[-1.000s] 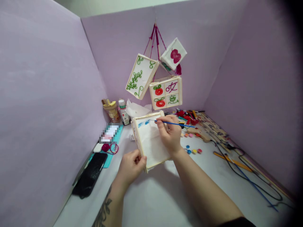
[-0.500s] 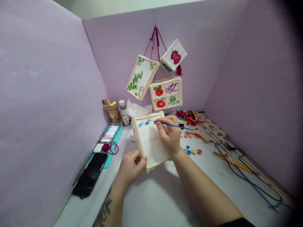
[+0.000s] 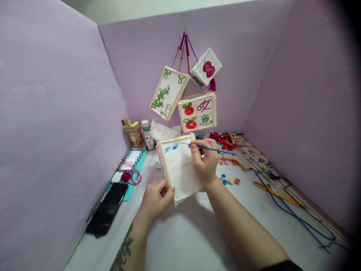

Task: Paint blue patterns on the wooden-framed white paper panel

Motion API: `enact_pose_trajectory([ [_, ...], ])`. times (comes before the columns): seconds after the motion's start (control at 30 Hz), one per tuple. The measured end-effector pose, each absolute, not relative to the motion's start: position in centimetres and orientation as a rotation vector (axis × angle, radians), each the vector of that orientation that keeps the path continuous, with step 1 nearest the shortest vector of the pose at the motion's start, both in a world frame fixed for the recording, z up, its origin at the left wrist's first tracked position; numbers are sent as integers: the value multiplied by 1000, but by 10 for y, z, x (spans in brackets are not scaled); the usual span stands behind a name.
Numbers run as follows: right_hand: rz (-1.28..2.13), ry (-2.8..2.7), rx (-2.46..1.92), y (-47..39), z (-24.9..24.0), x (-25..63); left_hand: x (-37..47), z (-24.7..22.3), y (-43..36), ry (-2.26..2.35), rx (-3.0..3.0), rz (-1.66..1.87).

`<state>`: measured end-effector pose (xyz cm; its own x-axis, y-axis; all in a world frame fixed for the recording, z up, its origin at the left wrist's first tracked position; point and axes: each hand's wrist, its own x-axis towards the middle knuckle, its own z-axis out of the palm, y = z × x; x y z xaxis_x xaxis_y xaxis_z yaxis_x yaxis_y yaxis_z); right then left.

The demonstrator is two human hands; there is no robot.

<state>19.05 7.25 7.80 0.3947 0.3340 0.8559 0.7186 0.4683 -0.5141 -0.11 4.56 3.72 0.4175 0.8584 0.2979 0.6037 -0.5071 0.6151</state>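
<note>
Holding a paintbrush [image 3: 225,152] in a narrow pinch, the right hand [image 3: 206,162] is over the upper right part of a wood-edged box [image 3: 183,175], its front a pale, paper-like panel. The brush tip sits right of 2 patches of blue paint [image 3: 171,147] near the panel's top edge; whether it touches the surface I cannot tell. The left hand's [image 3: 158,197] grip is closed on the box's lower left edge, thumb on the front, keeping it tilted above the white table [image 3: 180,241]. Just right of the right wrist, small paint pots [image 3: 231,181] in blue, yellow and red stand on the table. Behind, 3 decorated boxes [image 3: 197,112] hang from magenta cords [image 3: 186,47]. At left lie a black phone [image 3: 107,209] and a magenta yarn ball [image 3: 126,177]; farther back, a bottle [image 3: 148,136] stands beside a yellow-lidded cup [image 3: 133,134].
</note>
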Motion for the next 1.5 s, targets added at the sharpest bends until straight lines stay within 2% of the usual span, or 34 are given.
enact_pose_trajectory([
  [1.5, -251, -1290, -1078, 72, 79, 190, 0, 38, 45, 1256, 2233, 829],
])
